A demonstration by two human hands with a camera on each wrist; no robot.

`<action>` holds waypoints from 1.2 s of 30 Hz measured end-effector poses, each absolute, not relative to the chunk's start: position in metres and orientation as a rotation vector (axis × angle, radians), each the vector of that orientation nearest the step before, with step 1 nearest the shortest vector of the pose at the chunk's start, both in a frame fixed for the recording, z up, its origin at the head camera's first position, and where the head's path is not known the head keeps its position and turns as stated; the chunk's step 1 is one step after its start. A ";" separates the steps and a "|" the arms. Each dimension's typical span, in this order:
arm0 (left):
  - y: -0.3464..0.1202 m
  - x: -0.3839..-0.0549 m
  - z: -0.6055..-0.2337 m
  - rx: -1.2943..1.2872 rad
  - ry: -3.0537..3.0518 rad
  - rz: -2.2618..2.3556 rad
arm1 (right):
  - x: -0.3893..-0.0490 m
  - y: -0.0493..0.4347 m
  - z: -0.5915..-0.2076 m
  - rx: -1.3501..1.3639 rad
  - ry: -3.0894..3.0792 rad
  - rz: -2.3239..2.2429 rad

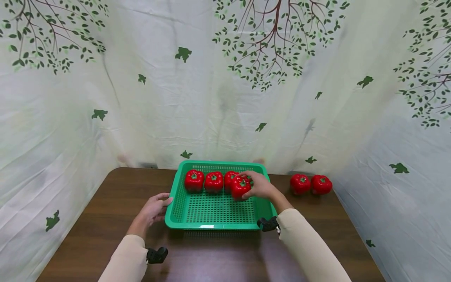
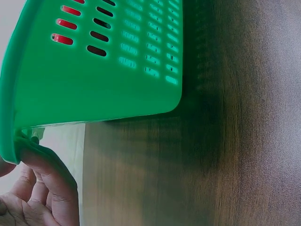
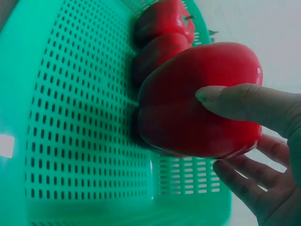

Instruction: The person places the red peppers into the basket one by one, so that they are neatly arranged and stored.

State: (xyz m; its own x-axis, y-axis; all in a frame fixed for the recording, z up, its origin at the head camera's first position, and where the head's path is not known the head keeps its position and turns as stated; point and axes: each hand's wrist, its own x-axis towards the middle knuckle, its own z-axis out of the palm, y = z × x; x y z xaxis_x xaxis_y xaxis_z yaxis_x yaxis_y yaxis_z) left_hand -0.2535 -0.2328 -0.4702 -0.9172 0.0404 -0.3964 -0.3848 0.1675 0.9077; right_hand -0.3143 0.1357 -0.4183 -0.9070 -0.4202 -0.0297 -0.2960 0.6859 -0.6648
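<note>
A green perforated plastic basket stands on the table with a row of red bell peppers along its far side, among them one at the left and one beside it. My left hand pinches the basket's left rim, with fingers under the lip in the left wrist view. My right hand holds another red bell pepper above the basket's right half. In the right wrist view the thumb presses on this pepper's side. Behind it, a further pepper is partly hidden.
Two more red bell peppers sit side by side on the brown wooden table, to the right of the basket. A pale curtain printed with branches and leaves hangs behind the table and at both sides.
</note>
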 end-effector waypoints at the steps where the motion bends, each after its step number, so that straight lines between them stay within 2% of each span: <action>1: -0.233 -0.253 -0.470 -0.329 2.120 1.808 | -0.315 0.133 -0.418 -0.584 2.720 -1.017; 19: -0.232 -0.254 -0.471 -0.340 2.086 1.837 | -0.320 0.080 -0.435 -0.597 2.682 -1.050; 36: -0.233 -0.255 -0.472 -0.353 2.093 1.840 | -0.314 0.038 -0.453 -0.488 2.679 -1.105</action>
State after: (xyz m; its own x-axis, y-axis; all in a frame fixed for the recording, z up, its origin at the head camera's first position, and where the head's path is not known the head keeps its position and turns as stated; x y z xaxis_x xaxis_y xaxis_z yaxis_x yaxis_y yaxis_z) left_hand -0.2545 -0.2330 -0.4717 -0.9145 0.0318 -0.4034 -0.3960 0.1349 0.9083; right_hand -0.3140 0.0378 -0.4529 -0.9249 -0.3756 -0.0598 -0.2242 0.6653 -0.7121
